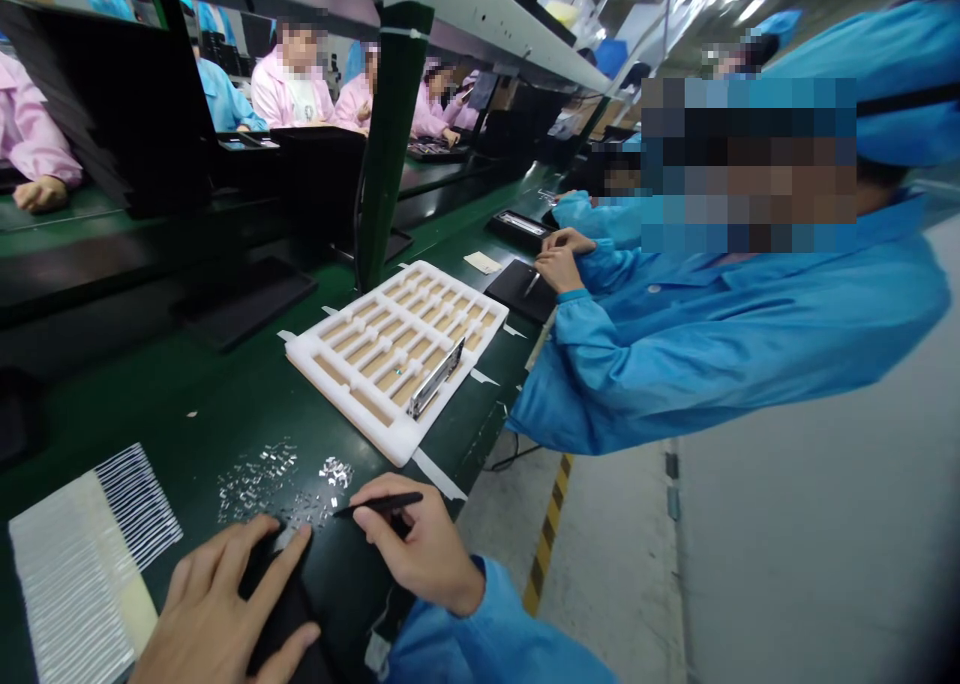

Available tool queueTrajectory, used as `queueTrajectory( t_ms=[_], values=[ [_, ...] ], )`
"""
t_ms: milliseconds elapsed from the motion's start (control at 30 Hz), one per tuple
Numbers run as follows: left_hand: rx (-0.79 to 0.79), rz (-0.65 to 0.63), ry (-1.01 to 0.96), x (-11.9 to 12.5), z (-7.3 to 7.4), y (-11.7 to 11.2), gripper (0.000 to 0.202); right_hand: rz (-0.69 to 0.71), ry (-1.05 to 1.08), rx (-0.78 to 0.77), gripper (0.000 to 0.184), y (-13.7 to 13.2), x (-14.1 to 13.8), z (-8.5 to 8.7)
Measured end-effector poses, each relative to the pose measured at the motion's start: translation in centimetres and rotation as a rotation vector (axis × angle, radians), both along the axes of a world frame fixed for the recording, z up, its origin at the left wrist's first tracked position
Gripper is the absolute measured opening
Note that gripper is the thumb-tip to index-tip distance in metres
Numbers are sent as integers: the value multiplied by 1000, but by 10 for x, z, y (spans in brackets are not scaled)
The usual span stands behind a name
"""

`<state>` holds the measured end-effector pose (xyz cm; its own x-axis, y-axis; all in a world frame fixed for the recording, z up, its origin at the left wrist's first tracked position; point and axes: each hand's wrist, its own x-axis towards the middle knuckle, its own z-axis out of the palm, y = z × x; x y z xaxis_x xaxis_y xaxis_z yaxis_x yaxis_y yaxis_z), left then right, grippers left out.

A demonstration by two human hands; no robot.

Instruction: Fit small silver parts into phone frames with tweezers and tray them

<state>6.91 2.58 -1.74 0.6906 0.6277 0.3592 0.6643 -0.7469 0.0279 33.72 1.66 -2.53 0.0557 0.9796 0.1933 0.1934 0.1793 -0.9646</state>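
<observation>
Near, a slim black tool (386, 504) and a black pad (274, 584) lie against the dark green bench top (187, 434), which is scattered with silver pieces (274, 474). A white foam tray (315, 356) shows a grid of tan strips. The right sleeve (480, 644) and a co-worker's smock (720, 344) are bright blue; far-left smocks (289, 89) are pink. Yellow-and-black striped tape (546, 534) marks the floor.

A hand can pass over the green counter (352, 444) between the right hand (420, 554) and the white foam tray (341, 404). Small metal bits (262, 479) lie just past the left hand (217, 604).
</observation>
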Motion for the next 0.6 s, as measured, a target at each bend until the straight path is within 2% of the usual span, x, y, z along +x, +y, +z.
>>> queueTrajectory(
  t_ms=[167, 433, 600],
  values=[
    [30, 6, 54, 4, 1, 1, 65, 61, 68, -163, 18, 6, -5, -2],
    [68, -23, 102, 6, -1, -1, 65, 115, 79, -185, 14, 12, -7, 5],
    [56, -19, 99, 8, -1, 1, 63, 86, 87, -214, 17, 13, -4, -1]
  ],
)
